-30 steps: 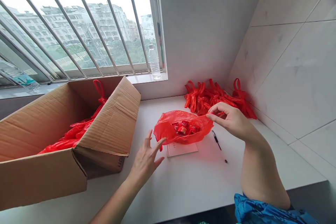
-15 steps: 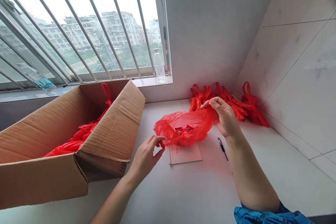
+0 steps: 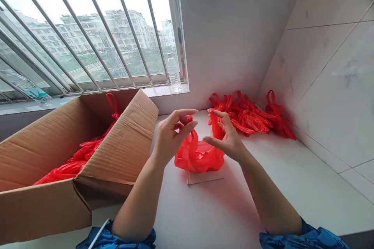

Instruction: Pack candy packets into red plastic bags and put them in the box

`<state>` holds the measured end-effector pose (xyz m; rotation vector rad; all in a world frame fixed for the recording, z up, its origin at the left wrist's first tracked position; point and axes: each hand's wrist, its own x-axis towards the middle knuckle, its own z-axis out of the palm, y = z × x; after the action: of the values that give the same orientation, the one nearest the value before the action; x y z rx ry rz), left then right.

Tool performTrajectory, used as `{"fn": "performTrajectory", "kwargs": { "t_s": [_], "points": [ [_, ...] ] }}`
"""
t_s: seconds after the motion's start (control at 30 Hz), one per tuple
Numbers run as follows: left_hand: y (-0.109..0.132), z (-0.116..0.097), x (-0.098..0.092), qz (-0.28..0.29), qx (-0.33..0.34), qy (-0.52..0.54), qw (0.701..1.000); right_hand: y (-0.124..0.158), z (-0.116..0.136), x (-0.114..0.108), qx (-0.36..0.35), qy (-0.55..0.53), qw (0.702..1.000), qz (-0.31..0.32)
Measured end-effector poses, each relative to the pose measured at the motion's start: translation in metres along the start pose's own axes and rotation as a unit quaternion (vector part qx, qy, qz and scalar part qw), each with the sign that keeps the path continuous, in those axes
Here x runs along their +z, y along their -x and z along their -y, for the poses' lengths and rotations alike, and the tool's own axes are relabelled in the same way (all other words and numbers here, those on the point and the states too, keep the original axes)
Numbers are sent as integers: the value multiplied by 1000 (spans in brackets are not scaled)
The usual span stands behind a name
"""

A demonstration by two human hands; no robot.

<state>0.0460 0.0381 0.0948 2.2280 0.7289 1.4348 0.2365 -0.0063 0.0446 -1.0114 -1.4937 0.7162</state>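
Left hand (image 3: 172, 137) and right hand (image 3: 225, 134): each pinches one raised handle of a red plastic carrier bag (image 3: 199, 158). Bag sits on a paper slip (image 3: 204, 179) on white surface (image 3: 187, 218). Further red bags (image 3: 244, 116) heaped behind, right; open cardboard box (image 3: 78, 155) at left.

The side of the cardboard box (image 3: 122, 144) rises along the left of the white counter (image 3: 204, 218), barring any reach that way; a hand could pass along the counter's lower middle, between that box and the right forearm (image 3: 263, 198); at centre, the red plastic bag (image 3: 198, 159) stands in the way, just below the left hand (image 3: 173, 136) and right hand (image 3: 224, 136); at upper right, the heap of red bags (image 3: 248, 118) blocks the counter's back corner against the tiled wall (image 3: 330, 85); at lower right, there is room between the forearm and that wall.
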Motion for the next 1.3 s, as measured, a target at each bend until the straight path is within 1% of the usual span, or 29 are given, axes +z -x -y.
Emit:
{"fn": "performTrajectory", "kwargs": {
  "t_s": [0.07,0.1,0.13,0.17,0.23,0.27,0.3,0.37,0.43,0.5,0.53,0.57,0.6,0.67,0.7,0.73,0.77,0.8,0.87,0.9,0.93,0.97,1.0,1.07,1.13,1.17,1.2,1.3],
  "points": [
    [0,-8,5,101,18,32,994,2,1,12,-24,15,999,21],
    [2,-10,7,125,37,36,991,2,0,17,-33,8,999,22],
    [4,-11,9,120,56,33,991,2,-1,20,-33,-6,999,16],
    [7,-10,12,90,70,25,993,2,-2,21,-24,-27,999,4],
    [18,-2,18,-2,66,6,998,0,-5,20,11,-76,997,-26],
    [25,4,23,-27,44,-5,999,0,-6,18,32,-101,994,-36],
    [33,9,28,-26,12,-15,999,-1,-7,17,50,-125,990,-39],
    [48,20,40,38,-56,-30,997,-3,-9,15,66,-161,984,-36],
    [60,28,48,95,-108,-21,989,-4,-10,15,56,-170,983,-40],
    [64,33,51,121,-159,57,978,-6,-12,15,46,-175,982,-58],
    [65,35,50,132,-190,122,965,-6,-13,15,46,-184,980,-68],
    [63,36,48,141,-224,196,944,-7,-14,14,51,-198,976,-70],
    [61,37,46,146,-259,269,916,-7,-15,13,59,-215,973,-64],
    [57,39,42,139,-313,374,862,-7,-16,12,83,-236,968,-14],
    [56,40,41,131,-326,399,847,-6,-16,13,96,-234,967,23],
    [54,40,40,123,-330,406,843,-6,-16,14,106,-225,967,57],
    [54,40,41,122,-326,399,848,-5,-17,15,111,-211,968,75],
    [54,41,42,133,-318,382,857,-5,-17,17,110,-198,971,75],
    [55,41,44,174,-312,347,867,-5,-20,21,105,-193,975,32],
    [56,42,45,193,-318,341,863,-6,-21,22,108,-200,974,7],
    [56,43,45,205,-331,347,853,-6,-23,21,116,-209,971,-8],
    [56,45,46,206,-350,364,838,-7,-25,20,127,-218,968,-7],
    [56,46,45,195,-370,386,822,-7,-26,17,138,-220,966,9],
    [55,51,44,159,-399,429,795,-7,-27,11,140,-180,971,69],
    [54,55,42,125,-409,450,784,-5,-27,5,93,-80,984,131],
    [54,57,41,110,-410,452,785,-4,-27,3,56,-16,988,146],
    [55,58,40,97,-411,448,788,-3,-28,2,16,49,988,144],
    [58,61,38,80,-423,428,795,-2,-33,7,-80,201,972,86]
  ]
}}
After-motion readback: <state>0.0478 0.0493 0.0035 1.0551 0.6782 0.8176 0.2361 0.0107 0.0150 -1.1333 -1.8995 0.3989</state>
